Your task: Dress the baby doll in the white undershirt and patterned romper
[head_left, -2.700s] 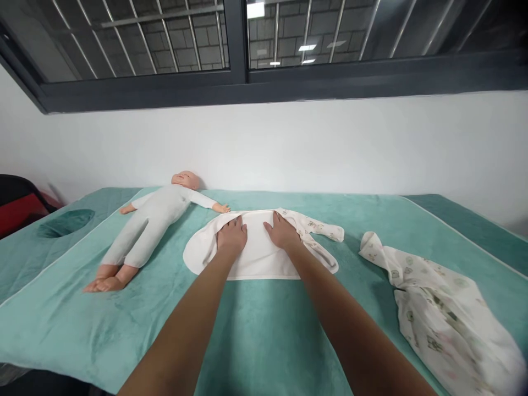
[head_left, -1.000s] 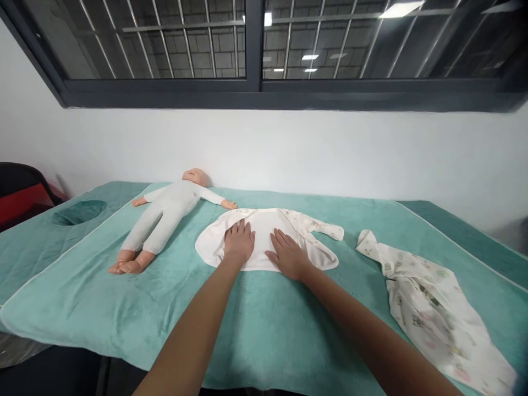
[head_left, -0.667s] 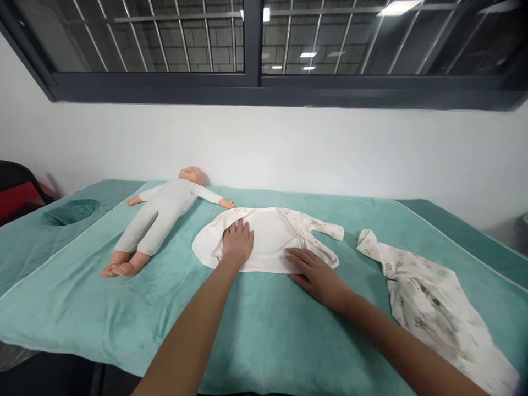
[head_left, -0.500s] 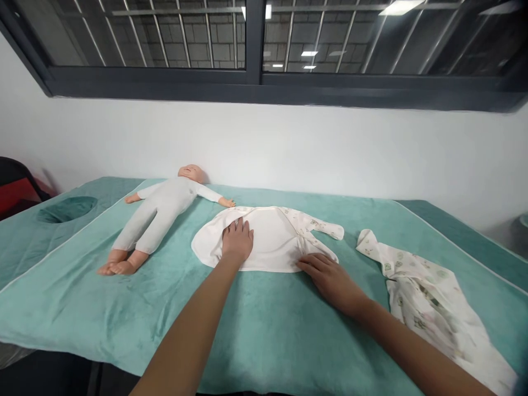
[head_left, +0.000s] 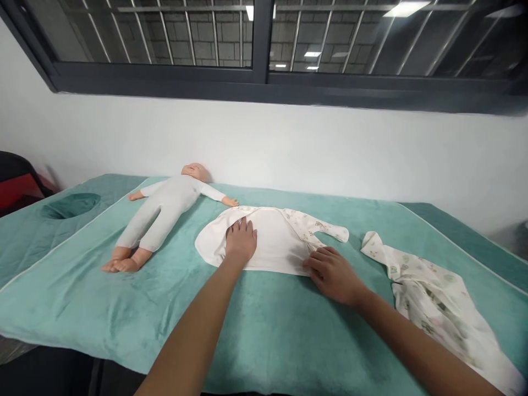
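A white baby shirt (head_left: 274,245) with a small print on its sleeve lies spread on the green cover, opened out so the plain inside faces up. My left hand (head_left: 241,242) rests flat on its left part, fingers stretched out. At the lower right edge of the shirt, my right hand (head_left: 332,275) has its fingers bent and closed on the fabric; its fingertips are partly hidden. One sleeve extends to the right above this hand. A baby doll (head_left: 167,206) in a white body suit lies face up to the left, one hand near the shirt's top edge.
A second printed white baby garment (head_left: 437,297) lies crumpled at the right. The padded green cover (head_left: 264,341) has a round hole (head_left: 72,205) at its far left. Behind it rises a white wall (head_left: 289,148) beneath a dark-framed window (head_left: 259,44).
My right hand has gone from lying flatter on the shirt's right edge to curled fingers gathering the fabric there. My left hand stays in place. The view has shifted slightly.
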{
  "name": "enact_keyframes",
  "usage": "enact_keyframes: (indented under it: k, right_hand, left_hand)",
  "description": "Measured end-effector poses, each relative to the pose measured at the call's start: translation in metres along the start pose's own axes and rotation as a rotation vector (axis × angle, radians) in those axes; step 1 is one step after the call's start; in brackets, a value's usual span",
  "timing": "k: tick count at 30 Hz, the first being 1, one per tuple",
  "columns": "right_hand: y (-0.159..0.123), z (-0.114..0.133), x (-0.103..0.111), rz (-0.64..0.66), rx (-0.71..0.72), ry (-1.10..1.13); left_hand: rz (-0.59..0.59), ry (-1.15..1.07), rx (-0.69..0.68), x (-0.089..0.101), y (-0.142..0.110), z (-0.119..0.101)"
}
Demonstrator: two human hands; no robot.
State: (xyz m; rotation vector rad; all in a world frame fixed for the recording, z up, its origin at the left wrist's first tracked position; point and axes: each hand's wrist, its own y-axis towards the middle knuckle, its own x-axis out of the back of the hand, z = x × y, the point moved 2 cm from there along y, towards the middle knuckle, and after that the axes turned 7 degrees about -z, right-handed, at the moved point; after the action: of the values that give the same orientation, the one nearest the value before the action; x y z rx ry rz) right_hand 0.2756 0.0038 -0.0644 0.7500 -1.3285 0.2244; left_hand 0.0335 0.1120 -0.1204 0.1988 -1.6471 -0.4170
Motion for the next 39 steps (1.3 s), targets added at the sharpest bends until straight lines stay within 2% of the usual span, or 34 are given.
enact_keyframes:
  k: [3, 5, 9, 12, 17, 22, 27, 32, 39]
  right_hand:
    - [0.018, 0.007, -0.007, -0.070, -0.098, 0.070]
    - [0.032, 0.015, -0.018, -0.072, -0.134, 0.144]
    - [0.051, 0.040, -0.048, 0.042, -0.032, 0.205]
    - [0.051, 0.058, -0.059, 0.075, 0.049, 0.201]
    - [0.039, 0.070, -0.056, 0.052, 0.075, 0.175]
    - [0.028, 0.069, -0.057, -0.080, 0.041, 0.080]
    - [0.028, 0.070, -0.061, -0.100, 0.045, 0.032]
    - [0.029, 0.072, -0.052, -0.132, -0.010, 0.183]
    - [0.029, 0.073, -0.044, -0.114, -0.064, 0.406]
  left_hand:
    - [-0.010, -0.001, -0.003, -0.001, 0.000, 0.000]
    - [-0.018, 0.003, -0.004, 0.000, -0.001, 0.000]
    - [-0.024, 0.003, -0.008, 0.001, -0.001, -0.001]
    - [-0.018, 0.003, -0.013, 0.002, -0.001, -0.001]
    - [-0.002, 0.005, -0.005, -0.001, 0.001, 0.000]
    - [0.017, -0.007, -0.004, -0.002, 0.002, 0.001]
    - [0.021, 0.004, -0.006, -0.001, 0.001, 0.000]
    - [0.023, -0.008, -0.007, 0.000, 0.000, 0.000]
    - [0.019, -0.016, -0.006, 0.003, -0.001, -0.001]
